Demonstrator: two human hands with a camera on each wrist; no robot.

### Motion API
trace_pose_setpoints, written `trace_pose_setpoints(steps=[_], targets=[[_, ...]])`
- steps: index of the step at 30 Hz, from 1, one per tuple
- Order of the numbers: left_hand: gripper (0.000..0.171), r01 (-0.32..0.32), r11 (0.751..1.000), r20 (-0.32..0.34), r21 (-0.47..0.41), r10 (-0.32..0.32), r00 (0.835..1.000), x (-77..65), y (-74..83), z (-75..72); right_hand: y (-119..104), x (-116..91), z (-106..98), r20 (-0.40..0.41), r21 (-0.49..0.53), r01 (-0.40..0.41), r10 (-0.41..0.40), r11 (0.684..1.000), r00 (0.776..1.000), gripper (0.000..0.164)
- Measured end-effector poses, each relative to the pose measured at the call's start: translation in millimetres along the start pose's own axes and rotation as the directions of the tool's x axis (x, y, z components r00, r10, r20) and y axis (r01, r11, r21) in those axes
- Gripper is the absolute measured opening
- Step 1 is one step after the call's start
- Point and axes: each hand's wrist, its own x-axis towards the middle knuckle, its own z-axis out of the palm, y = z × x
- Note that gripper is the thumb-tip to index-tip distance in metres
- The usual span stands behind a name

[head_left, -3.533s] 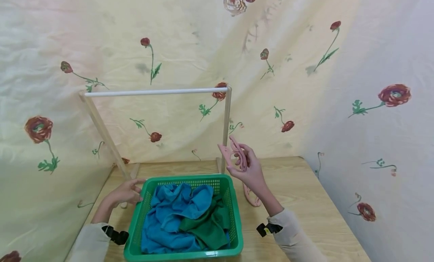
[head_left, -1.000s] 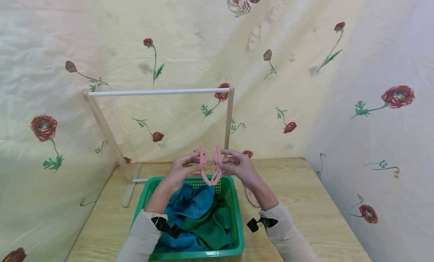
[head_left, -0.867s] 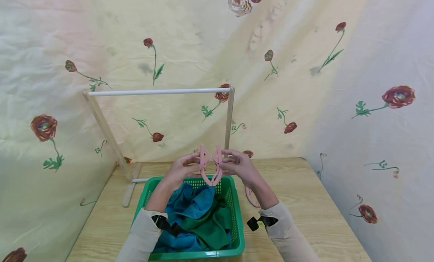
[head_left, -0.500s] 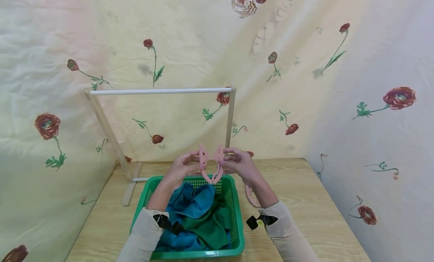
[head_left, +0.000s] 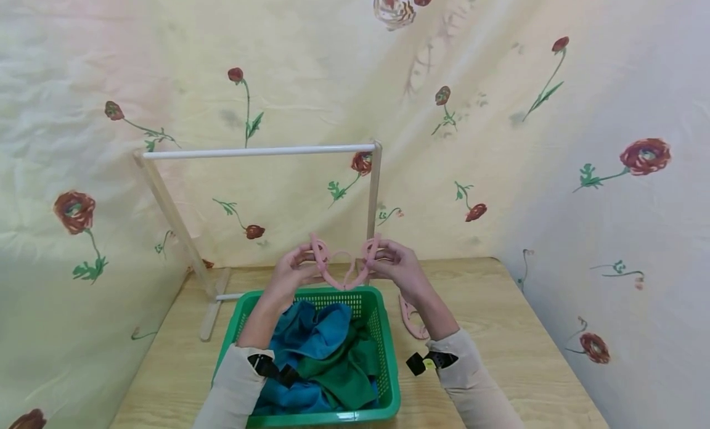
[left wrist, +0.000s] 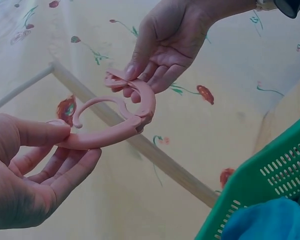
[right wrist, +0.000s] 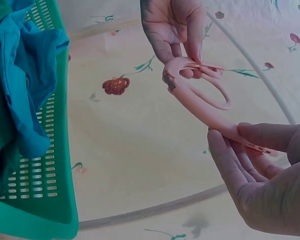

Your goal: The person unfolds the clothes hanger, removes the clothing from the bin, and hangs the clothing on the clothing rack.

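A pink folding clothes hanger (head_left: 345, 286) is held up over the back rim of the green basket, its two arms spread in a wide V. My left hand (head_left: 288, 273) pinches the left arm between thumb and fingers. On the other side, my right hand (head_left: 400, 270) pinches the right arm the same way. The hanger's curved hook (left wrist: 101, 101) shows between the arms in the left wrist view, close to the middle hinge (left wrist: 140, 123). Below, the basket (head_left: 391, 379) holds crumpled blue cloth (head_left: 316, 336) and green cloth (head_left: 349, 373).
A second pink hanger (head_left: 412, 323) lies on the wooden table (head_left: 488, 343), right of the basket and partly behind my right forearm. Behind the basket stands a rack with a white top bar (head_left: 261, 151) and wooden posts (head_left: 173, 216). Flowered cloth (head_left: 310, 96) hangs around the table.
My left hand has come from the basket's left rim to the hanger, which my right hand held alone. In the last second both hands have moved apart, unfolding the arms from nearly upright.
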Motion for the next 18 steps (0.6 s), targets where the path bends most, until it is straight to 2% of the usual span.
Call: trace_pose_setpoints(steps=[7,10,14,18], targets=[[0.039,-0.025,0.997,-0.047,-0.075,0.022,0.999,-1.1,0.4,-5.8,0.8,-2.5,-10.4,0.026,-0.004,0.000,0.001,1.000,1.000,0.008],[0.033,-0.042,0.994,-0.061,-0.101,0.036,0.997,-1.7,1.8,-7.3,2.1,-4.2,-13.9,0.008,0.019,-0.021,0.020,1.000,1.000,0.008],[0.024,-0.052,0.991,-0.075,-0.126,0.043,0.996,-3.4,3.9,-8.7,5.2,-5.2,-17.6,-0.030,0.052,-0.033,0.035,0.998,0.999,0.014],[0.017,-0.043,0.990,-0.086,-0.138,0.031,0.996,-4.9,3.7,-10.1,7.7,-5.4,-20.7,-0.069,0.109,-0.032,0.040,0.993,0.997,0.008]])
